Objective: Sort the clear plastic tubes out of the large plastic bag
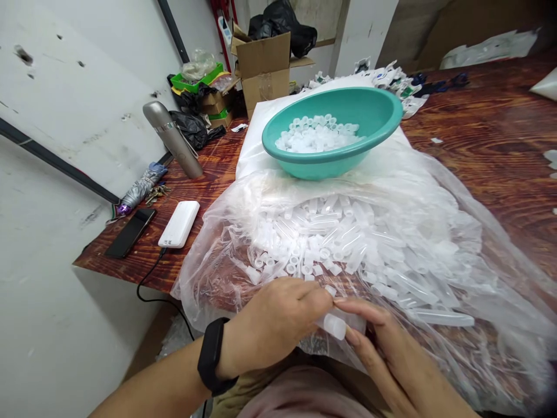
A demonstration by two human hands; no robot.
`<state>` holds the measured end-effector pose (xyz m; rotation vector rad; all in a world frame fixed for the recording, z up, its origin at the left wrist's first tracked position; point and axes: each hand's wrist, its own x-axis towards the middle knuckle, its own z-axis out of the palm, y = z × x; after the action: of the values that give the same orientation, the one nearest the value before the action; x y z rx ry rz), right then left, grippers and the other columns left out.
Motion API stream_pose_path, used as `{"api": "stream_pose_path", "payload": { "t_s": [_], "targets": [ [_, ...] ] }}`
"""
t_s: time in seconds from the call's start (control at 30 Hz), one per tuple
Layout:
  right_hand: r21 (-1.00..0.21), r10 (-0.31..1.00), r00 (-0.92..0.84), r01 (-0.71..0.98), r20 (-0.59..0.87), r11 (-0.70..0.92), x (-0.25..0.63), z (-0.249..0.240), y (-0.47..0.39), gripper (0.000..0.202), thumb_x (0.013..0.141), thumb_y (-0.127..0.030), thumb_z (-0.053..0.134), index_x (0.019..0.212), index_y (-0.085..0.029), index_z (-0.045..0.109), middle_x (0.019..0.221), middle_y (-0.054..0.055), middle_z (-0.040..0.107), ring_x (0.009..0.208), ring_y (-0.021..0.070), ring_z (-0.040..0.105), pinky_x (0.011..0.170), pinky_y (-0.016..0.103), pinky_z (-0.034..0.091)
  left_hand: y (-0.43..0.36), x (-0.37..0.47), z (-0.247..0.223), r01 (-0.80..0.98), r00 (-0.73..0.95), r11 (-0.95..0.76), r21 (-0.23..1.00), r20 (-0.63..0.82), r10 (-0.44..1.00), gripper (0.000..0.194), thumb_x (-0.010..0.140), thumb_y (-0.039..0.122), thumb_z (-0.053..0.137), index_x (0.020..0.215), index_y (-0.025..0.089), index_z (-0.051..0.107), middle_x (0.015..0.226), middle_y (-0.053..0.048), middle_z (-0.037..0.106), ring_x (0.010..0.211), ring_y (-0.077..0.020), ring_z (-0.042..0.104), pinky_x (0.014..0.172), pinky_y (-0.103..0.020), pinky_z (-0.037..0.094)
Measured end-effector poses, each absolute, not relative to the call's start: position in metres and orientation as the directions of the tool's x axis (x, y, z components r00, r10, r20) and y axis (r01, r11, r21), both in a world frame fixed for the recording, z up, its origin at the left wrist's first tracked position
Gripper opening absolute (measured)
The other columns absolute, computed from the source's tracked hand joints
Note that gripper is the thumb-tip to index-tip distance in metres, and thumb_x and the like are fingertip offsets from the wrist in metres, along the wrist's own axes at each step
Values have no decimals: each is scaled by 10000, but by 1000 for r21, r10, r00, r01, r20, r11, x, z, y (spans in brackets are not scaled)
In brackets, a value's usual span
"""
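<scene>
My left hand [281,313], with a black band on the wrist, is closed around a translucent white plastic tube [335,326]. The tube's blunt end points out toward my right hand [385,337]. My right thumb and forefinger are pinched about that end, the forefinger meeting my left fingertips. Part of the piece lies hidden under my fingers. Just beyond both hands, a heap of loose translucent tubes and short white caps [313,232] is spread on a clear plastic bag [213,255].
Behind the heap, a teal basin [331,168] holds many small white caps. Left on the wooden table lie a black phone [130,232], a white power bank [179,223] with a cable, and a grey flask [174,139]. A cardboard box [265,75] stands at the back.
</scene>
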<state>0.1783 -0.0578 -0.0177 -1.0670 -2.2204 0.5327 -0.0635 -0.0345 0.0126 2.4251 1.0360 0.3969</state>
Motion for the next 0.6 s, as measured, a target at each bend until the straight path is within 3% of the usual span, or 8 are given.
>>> {"api": "stream_pose_path", "payload": {
  "t_s": [0.1, 0.2, 0.37, 0.5, 0.6],
  "targets": [
    [-643, 875, -406, 601, 266, 474, 177, -19, -49, 352, 1158, -354, 379, 1503, -338, 442, 1289, 64, 773, 1155, 184, 794, 913, 266, 670, -13, -62, 16, 590, 708, -655, 473, 87, 701, 187, 1095, 158, 468, 1259, 190, 551, 1162, -87, 730, 1084, -240, 697, 970, -359, 549],
    [-603, 885, -372, 649, 281, 464, 175, -27, -34, 443, 1142, -397, 434, 1568, -291, 376, 1216, 104, 752, 980, 216, 807, 860, 339, 676, 20, -54, 21, 621, 688, -643, 448, 79, 721, 373, 1084, 95, 416, 1441, 188, 472, 1353, -117, 657, 1264, -230, 639, 1095, -369, 520],
    [-538, 849, -363, 660, 383, 525, 174, -46, -23, 569, 1109, -382, 510, 1612, -202, 312, 1266, 173, 657, 952, 247, 748, 869, 422, 661, 71, -39, 20, 794, 549, -512, 329, -24, 836, 294, 1054, 95, 474, 1322, 191, 549, 1340, -120, 651, 1268, -259, 645, 1085, -414, 540],
    [-490, 789, -489, 618, 371, 614, 175, -59, -24, 381, 1096, -296, 535, 1475, -255, 535, 1281, 142, 696, 1121, 279, 746, 955, 450, 647, 95, -35, 9, 831, 493, -459, 314, -33, 869, 252, 1033, 154, 619, 1279, 191, 579, 1306, -115, 707, 1240, -292, 682, 1064, -449, 556],
    [-486, 753, -547, 577, 367, 656, 177, -64, -22, 320, 1098, -208, 489, 1343, -296, 674, 1200, 100, 735, 1083, 251, 766, 923, 418, 656, 102, -35, 4, 845, 467, -431, 316, -46, 883, 168, 1010, 175, 678, 1170, 174, 627, 1238, -127, 736, 1201, -321, 706, 1033, -471, 571]
  ]
}}
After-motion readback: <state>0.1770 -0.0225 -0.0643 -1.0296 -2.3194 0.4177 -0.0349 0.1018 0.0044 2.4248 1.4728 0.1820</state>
